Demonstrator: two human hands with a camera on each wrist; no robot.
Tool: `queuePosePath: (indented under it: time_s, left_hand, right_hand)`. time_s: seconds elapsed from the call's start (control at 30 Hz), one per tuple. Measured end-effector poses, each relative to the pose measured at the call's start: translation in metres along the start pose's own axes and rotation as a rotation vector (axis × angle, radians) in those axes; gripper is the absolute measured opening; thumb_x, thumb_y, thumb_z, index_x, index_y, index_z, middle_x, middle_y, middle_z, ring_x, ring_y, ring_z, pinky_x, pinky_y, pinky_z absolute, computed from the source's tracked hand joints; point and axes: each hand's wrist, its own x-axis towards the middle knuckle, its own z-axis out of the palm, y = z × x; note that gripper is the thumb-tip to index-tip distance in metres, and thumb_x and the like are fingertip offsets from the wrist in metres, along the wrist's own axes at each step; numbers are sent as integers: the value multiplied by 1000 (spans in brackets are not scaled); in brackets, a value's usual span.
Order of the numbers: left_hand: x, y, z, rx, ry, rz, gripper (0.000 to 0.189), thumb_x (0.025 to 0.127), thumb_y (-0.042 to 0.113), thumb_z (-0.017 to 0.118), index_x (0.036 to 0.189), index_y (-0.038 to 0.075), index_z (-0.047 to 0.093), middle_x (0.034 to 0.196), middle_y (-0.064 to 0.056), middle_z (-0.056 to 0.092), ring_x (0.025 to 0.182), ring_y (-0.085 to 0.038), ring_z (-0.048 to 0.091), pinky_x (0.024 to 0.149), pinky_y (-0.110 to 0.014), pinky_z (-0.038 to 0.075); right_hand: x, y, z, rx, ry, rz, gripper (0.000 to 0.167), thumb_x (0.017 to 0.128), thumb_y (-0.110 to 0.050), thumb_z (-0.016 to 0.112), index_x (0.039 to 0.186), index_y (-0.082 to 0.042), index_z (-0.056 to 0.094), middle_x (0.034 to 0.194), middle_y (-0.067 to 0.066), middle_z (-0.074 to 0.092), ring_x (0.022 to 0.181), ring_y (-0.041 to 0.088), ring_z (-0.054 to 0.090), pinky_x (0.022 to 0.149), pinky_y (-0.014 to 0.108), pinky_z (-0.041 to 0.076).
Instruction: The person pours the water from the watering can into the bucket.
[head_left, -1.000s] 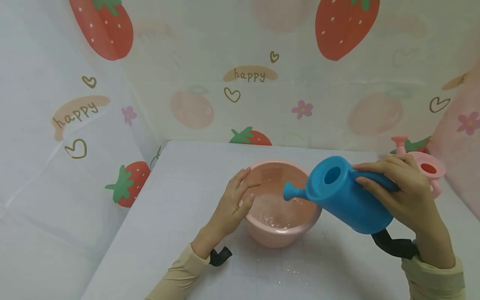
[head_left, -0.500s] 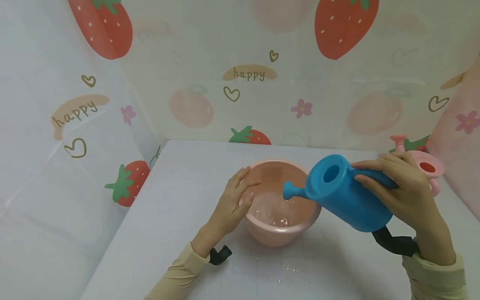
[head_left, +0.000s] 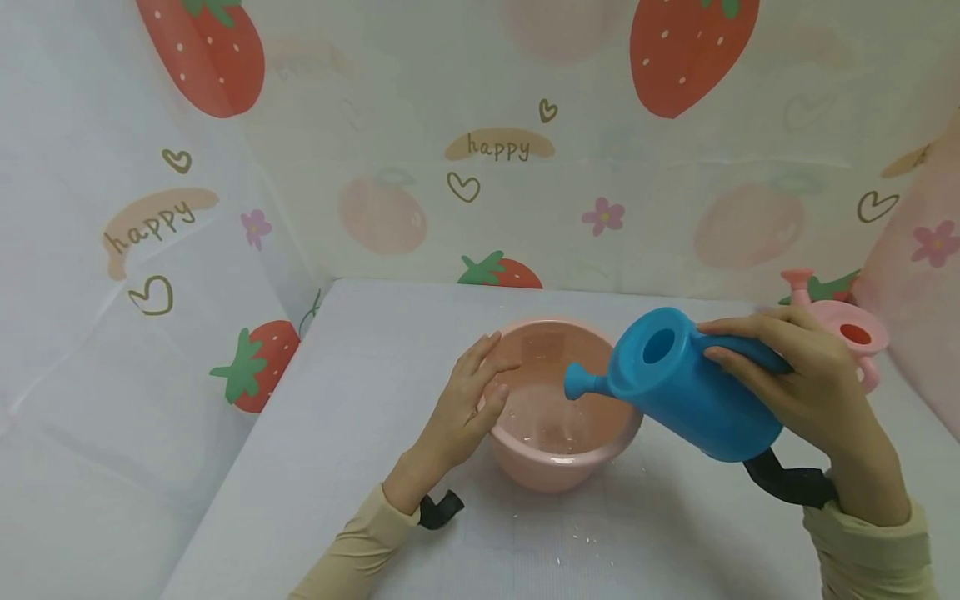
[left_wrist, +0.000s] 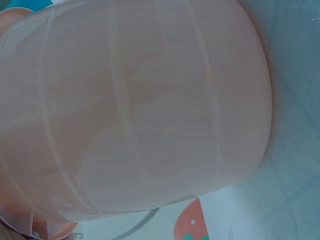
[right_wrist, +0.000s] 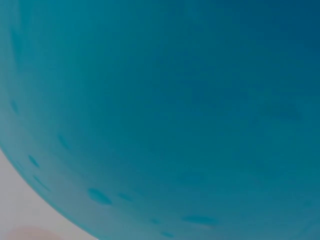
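Observation:
A pink basin (head_left: 551, 477) with water (head_left: 543, 417) in it stands on the white table. My left hand (head_left: 459, 408) rests on its left rim, fingers spread and the index finger reaching over the inside. In the left wrist view the basin wall (left_wrist: 150, 110) fills most of the frame. With my right hand (head_left: 813, 367) I grip the handle of a blue watering can (head_left: 693, 404), held up at the basin's right and tilted left. Its spout (head_left: 583, 382) hangs over the water, which shows small ripples. The can's blue body (right_wrist: 150, 125) nearly fills the right wrist view.
A pink watering can (head_left: 858, 317) stands at the back right, partly behind my right hand. Small water drops (head_left: 585, 540) lie on the table (head_left: 360, 350) in front of the basin. A strawberry-printed sheet (head_left: 517, 208) hangs behind the table.
The blue watering can has shifted very slightly left and up. Splashes and glints on the basin's water look smaller now. My left hand has stayed on the rim.

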Motion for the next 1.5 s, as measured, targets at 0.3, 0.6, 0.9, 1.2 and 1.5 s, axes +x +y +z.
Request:
queuePosePath:
  time_s: [0.3, 0.6, 0.9, 1.2, 1.5]
  left_hand:
    - [0, 1, -1, 10, -3, -2, 36, 93, 31, 41, 120, 16, 58, 149, -6, 31, 140, -27, 21, 104, -57, 29]
    - [0, 2, -1, 13, -6, -14, 35, 93, 32, 40, 120, 19, 58, 149, -5, 31, 139, -27, 22, 104, -57, 29]
    - [0, 4, -2, 12, -11, -19, 42, 94, 40, 37, 121, 16, 58, 149, -5, 31, 140, -26, 21, 103, -57, 30]
    - [-1, 4, -1, 10, -4, -15, 41, 95, 40, 37, 120, 16, 58, 149, -5, 32, 140, -25, 22, 103, -57, 30]
    - [-1, 3, -1, 10, -5, -11, 35, 94, 32, 42, 120, 16, 58, 149, -6, 31, 139, -26, 22, 102, -58, 31]
  right_hand:
    - [0, 1, -1, -12, -19, -6, 54, 85, -48, 56, 90, 4, 71, 79, 14, 67, 89, -4, 50, 80, 6, 38]
    - [3, 2, -3, -42, -45, -22, 55, 86, -48, 54, 90, 3, 71, 78, 14, 67, 80, -2, 47, 74, 5, 36]
    - [5, 1, -4, -55, -68, -4, 56, 85, -50, 53, 92, 2, 72, 80, 13, 68, 84, -2, 47, 75, 6, 35]
    - [6, 2, -6, -40, -102, 2, 54, 84, -50, 53, 96, -1, 71, 85, 12, 69, 91, -4, 50, 83, 5, 37]
    - [8, 2, -9, -58, -149, 8, 53, 85, -50, 51, 100, -4, 71, 86, 11, 70, 88, 0, 50, 81, 6, 37]
